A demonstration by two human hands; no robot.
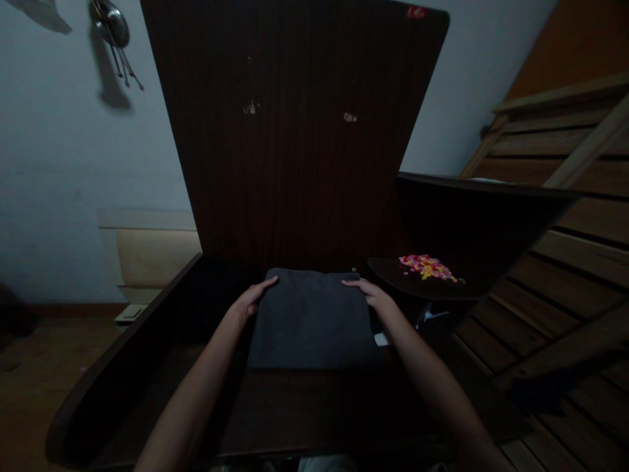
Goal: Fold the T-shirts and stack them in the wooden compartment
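Observation:
A flat grey rectangle of folded cloth [314,321] lies in front of me on a dark wooden desk [314,419]. Gripping its far left corner is my left hand [255,295], thumb on top and the other fingers mostly hidden at the edge. At the far right corner my right hand [366,288] pinches it the same way, thumb laid over the top. A small round metal-looking spot [354,269] shows by that corner. Something small and white [382,339] sticks out at the right side, partly behind my right forearm.
A tall dark wooden panel [299,144] rises behind the cloth. To the right, a dark shelf [393,275] carries a pile of small pink and yellow pieces [427,267]. Wooden slats [580,262] stand farther right. A metal hook [113,26] hangs on the wall.

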